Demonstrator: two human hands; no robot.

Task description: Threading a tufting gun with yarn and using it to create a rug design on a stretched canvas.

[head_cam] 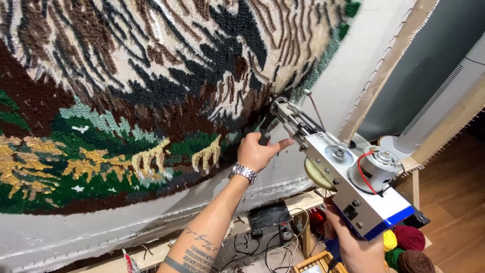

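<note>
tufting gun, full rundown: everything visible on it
The tufting gun is a boxy silver metal body with a blue lower edge, a round silver motor with a red wire on its side, a gear wheel on top and a slim metal needle arm. It is tilted, needle tip against the tufted cloth on the frame. The left hand grips its black front handle; the right hand holds it from below.

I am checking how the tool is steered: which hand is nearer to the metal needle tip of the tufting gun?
Left. The left hand grips the black front handle just below the metal needle tip; the right hand holds the rear grip, low under the motor.
</note>
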